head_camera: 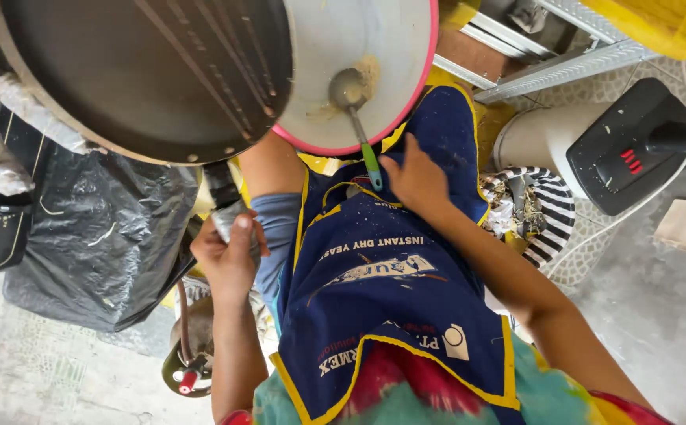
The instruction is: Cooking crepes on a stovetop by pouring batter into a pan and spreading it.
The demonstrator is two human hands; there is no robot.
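Gripping the wrapped pan handle, the left hand keeps the dark round pan edge-to-edge with the pink-rimmed batter bowl; the right hand grasps the green-handled ladle, open floor beyond.

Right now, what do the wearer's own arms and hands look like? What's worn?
Both arms are bare from the upper arm down: no gloves, watch, rings or bracelets visible on the left hand or the right hand. Short tie-dye shirt sleeves in teal, red and yellow show at the bottom edge. A navy apron with yellow trim and printed lettering hangs between the arms.
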